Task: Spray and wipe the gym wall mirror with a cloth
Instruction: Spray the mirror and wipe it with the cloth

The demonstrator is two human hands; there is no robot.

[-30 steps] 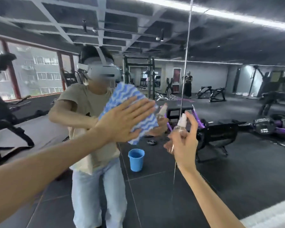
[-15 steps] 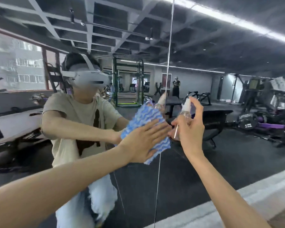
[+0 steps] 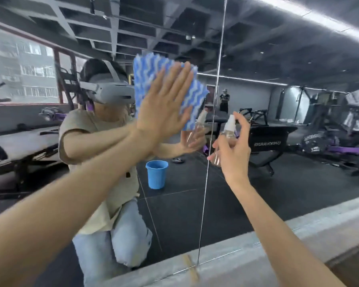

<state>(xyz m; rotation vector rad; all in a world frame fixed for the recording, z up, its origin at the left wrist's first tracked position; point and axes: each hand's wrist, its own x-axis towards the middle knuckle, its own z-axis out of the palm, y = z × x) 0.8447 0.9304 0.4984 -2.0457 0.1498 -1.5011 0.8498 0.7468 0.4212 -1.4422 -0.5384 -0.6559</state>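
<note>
— Up from chest height, the left hand now presses the blue-striped cloth flat, fingers straight, high on the mirror.
— And the right hand?
— Curled round the spray bottle, just beside the mirror seam.

My left hand covers much of the cloth, its edges motion-blurred. Body of spray bottle partly hidden in my right hand. Top and sides of mirror run off frame.
</note>
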